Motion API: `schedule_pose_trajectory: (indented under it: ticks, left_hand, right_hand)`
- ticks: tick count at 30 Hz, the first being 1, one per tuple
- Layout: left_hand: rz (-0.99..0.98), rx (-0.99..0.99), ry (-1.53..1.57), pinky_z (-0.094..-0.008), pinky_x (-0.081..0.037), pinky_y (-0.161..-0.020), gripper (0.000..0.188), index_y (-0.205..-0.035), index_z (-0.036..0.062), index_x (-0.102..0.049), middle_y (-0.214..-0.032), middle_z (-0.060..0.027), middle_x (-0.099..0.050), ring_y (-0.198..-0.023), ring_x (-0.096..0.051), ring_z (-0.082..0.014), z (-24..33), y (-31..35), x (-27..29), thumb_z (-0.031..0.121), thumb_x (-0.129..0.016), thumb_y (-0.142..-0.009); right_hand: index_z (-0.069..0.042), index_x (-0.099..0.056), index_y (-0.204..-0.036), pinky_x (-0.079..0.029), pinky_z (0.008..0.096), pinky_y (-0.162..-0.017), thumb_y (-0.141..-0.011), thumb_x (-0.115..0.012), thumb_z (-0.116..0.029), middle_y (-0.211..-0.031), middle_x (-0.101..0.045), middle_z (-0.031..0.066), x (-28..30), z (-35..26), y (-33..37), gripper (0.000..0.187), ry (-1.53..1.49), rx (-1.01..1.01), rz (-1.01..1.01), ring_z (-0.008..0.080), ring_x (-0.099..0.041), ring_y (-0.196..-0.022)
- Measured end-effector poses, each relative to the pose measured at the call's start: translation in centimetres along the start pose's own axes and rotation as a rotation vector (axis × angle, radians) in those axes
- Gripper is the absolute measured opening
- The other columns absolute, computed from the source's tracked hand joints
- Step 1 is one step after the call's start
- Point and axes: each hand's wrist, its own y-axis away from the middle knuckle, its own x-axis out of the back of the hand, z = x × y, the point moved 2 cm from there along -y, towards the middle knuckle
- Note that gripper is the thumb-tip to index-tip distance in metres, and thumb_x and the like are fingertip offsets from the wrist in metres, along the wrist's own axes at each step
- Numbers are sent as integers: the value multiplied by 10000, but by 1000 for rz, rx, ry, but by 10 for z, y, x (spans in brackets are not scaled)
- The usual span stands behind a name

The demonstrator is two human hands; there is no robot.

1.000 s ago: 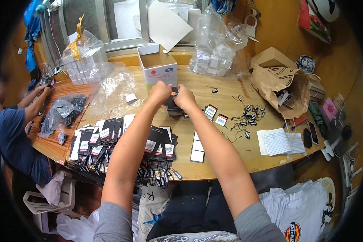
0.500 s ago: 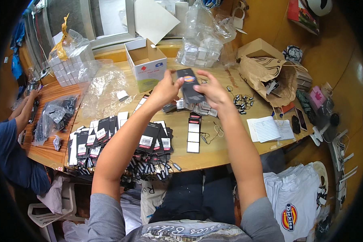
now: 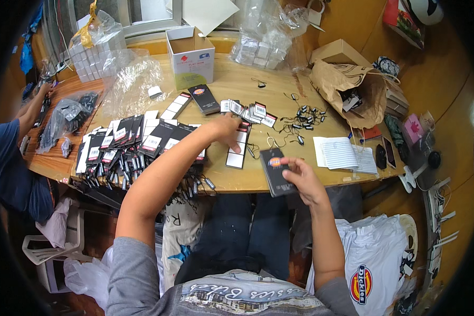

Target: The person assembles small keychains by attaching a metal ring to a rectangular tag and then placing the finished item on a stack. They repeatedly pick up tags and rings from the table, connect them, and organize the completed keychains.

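Dozens of black tags (image 3: pixel 152 143) bearing barcode stickers lay heaped at nine o'clock from the left hand (image 3: pixel 225 129), dark cords spilling from them over the front edge of the desk (image 3: pixel 231 73); that portion looked finished. At eleven o'clock from the same hand sat a neat black stack (image 3: pixel 204 100), no cord visible on it, and at two o'clock some small barcode labels (image 3: pixel 258 110). Farther out, at three o'clock, a tangle of loose cords (image 3: pixel 308 118) seemed unused, so a fair share appeared left.

The left hand's fingers were spread over a white-squared strip (image 3: pixel 236 158), with no grasp visible. The right hand (image 3: pixel 308 184) was at the right side of a black tag bundle (image 3: pixel 276 171) by the desk's front edge, thumb and forefinger slightly apart at its face; whether they gripped it, I could not tell.
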Motion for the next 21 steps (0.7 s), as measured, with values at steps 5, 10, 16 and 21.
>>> schedule_pose_trajectory:
  ticks: [5,10,16,21]
  left_hand:
    - [95,33,38,-373,-376,-836,841,-1103,50,-431,-1066,-226,-428,-992,-442,-345,4,-2,-4,353,-787,-404]
    - [277,43,-1,-381,-394,-808,793,-1070,26,-399,-1000,-218,-451,-943,-467,-358,15,7,-2,252,-780,-413]
    - [640,1,379,-367,-428,-683,346,-950,28,-408,-854,-211,-535,-801,-534,-357,21,31,13,23,-591,-656]
    - [735,-33,1021,-200,-411,-574,318,-982,7,-482,-713,-28,-532,-651,-502,-78,21,70,37,-40,-587,-686]
  right_hand:
    - [-57,-487,-979,-420,240,-612,-698,-597,-80,-764,-487,52,8,12,-23,302,469,64,105,124,-496,-702]
    - [-85,-475,-1022,-393,346,-782,-635,-666,-210,-918,-487,138,4,-1,-21,449,919,166,152,274,-485,-889]
    - [-51,-412,-1157,-421,260,-676,-526,-743,-131,-988,-452,106,11,-10,-48,718,869,270,-35,156,-468,-787]
    - [-27,-517,-1033,-431,308,-708,-461,-763,-107,-870,-545,131,19,-6,-74,627,707,33,-70,243,-536,-810]
